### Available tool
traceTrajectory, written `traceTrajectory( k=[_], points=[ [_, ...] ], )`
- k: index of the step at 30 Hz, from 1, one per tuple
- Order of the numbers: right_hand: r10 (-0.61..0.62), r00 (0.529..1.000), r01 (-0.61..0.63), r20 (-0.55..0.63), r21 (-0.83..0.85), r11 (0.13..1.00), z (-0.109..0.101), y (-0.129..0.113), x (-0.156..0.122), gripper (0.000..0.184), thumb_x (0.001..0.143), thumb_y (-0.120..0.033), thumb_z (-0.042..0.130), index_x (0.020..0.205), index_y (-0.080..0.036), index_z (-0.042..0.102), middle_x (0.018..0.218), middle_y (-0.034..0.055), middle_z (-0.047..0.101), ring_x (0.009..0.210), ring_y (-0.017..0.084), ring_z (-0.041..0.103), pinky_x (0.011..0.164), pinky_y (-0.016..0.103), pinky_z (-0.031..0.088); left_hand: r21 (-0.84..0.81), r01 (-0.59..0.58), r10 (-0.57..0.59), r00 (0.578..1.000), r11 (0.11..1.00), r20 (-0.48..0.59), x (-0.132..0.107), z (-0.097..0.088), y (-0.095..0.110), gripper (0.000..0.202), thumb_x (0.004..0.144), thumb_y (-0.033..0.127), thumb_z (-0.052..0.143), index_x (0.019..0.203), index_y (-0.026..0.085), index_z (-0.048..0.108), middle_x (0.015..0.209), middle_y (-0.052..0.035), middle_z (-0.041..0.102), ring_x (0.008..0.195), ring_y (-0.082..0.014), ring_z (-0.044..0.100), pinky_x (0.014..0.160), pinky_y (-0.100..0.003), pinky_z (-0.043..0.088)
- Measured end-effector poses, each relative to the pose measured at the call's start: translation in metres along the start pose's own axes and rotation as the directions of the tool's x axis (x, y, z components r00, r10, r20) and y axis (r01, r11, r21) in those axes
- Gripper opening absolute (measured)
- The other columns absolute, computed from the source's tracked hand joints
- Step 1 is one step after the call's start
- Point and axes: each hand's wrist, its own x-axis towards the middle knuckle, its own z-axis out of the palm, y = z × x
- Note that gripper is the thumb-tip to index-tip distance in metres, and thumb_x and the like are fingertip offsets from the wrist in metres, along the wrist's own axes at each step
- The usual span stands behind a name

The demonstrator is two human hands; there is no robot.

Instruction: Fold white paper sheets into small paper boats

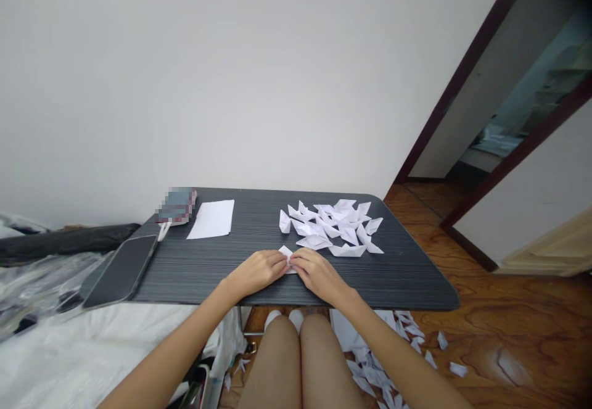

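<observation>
Near the front edge of the dark table, a small folded piece of white paper lies between my two hands. My left hand has its fingers closed on the paper's left side. From the right, my right hand pinches the same paper, its fingertips meeting those of the left. The hands cover most of the paper, so its exact fold is hidden. Just beyond my right hand lies a cluster of folded white paper boats. A stack of flat white paper sheets rests farther off to the left.
The dark table has rounded right corners and stands against a white wall. A tablet-like dark slab lies at its left edge, near a pixelated packet. More folded papers are scattered on the wooden floor below right.
</observation>
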Motion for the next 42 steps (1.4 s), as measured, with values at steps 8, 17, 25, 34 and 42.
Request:
traceTrajectory(
  k=[8, 17, 25, 34, 42],
  points=[
    [-0.064, 0.996, 0.065, 0.054, -0.013, 0.998, -0.003, 0.004, 0.002, 0.019, 0.083, -0.011, 0.039, 0.084, -0.014, 0.058, 0.088, 0.0078, 0.057, 0.088, 0.017, 0.05, 0.077, 0.031, 0.043, -0.078, 0.105, -0.098, 0.991, 0.991, 0.095, -0.006, -0.01, 0.003, 0.026, 0.087, 0.022, 0.033, 0.097, 0.015, 0.056, 0.099, -0.008, 0.056, 0.091, -0.016, 0.051, 0.081, -0.03, 0.042],
    [0.049, 0.999, -0.046, -0.022, 0.11, 0.993, -0.005, 0.004, -0.007, 0.017, 0.083, -0.01, 0.039, 0.077, -0.015, 0.054, 0.083, 0.0064, 0.055, 0.083, 0.016, 0.049, 0.076, 0.029, 0.041, -0.24, 0.316, -0.301, 0.948, 0.918, 0.097, -0.007, -0.009, 0.004, 0.027, 0.086, 0.025, 0.036, 0.081, 0.014, 0.061, 0.085, -0.0062, 0.054, 0.081, -0.0138, 0.05, 0.074, -0.025, 0.04],
    [0.224, 0.973, -0.23, 0.063, 0.121, 0.966, -0.006, 0.016, 0.005, 0.007, 0.077, -0.013, 0.045, 0.071, -0.016, 0.049, 0.073, 0.002, 0.05, 0.07, 0.014, 0.048, 0.067, 0.027, 0.038, -0.257, 0.551, -0.547, 0.832, 0.794, 0.094, -0.008, -0.003, -0.005, 0.018, 0.08, 0.025, 0.043, 0.074, 0.014, 0.056, 0.071, -0.0034, 0.054, 0.068, -0.0145, 0.048, 0.066, -0.027, 0.038],
    [0.156, 0.988, -0.15, 0.015, -0.203, 0.968, 0.0, -0.019, 0.003, 0.032, 0.077, -0.001, 0.038, 0.102, -0.018, 0.05, 0.096, 0.0098, 0.046, 0.089, 0.021, 0.042, 0.076, 0.034, 0.038, 0.075, 0.505, -0.508, 0.861, 0.86, 0.022, -0.003, 0.005, 0.013, 0.021, 0.08, 0.01, 0.033, 0.086, 0.019, 0.051, 0.089, -0.0063, 0.048, 0.083, -0.0208, 0.042, 0.068, -0.035, 0.033],
    [0.161, 0.983, -0.122, 0.089, -0.346, 0.931, 0.005, -0.032, -0.014, 0.032, 0.076, 0.001, 0.038, 0.102, -0.01, 0.054, 0.095, 0.013, 0.054, 0.088, 0.023, 0.045, 0.075, 0.034, 0.039, 0.048, 0.353, -0.357, 0.929, 0.934, 0.097, -0.015, 0.0, 0.022, 0.024, 0.079, 0.004, 0.032, 0.089, 0.013, 0.052, 0.09, -0.0089, 0.05, 0.084, -0.0194, 0.043, 0.073, -0.034, 0.034]
  ],
)
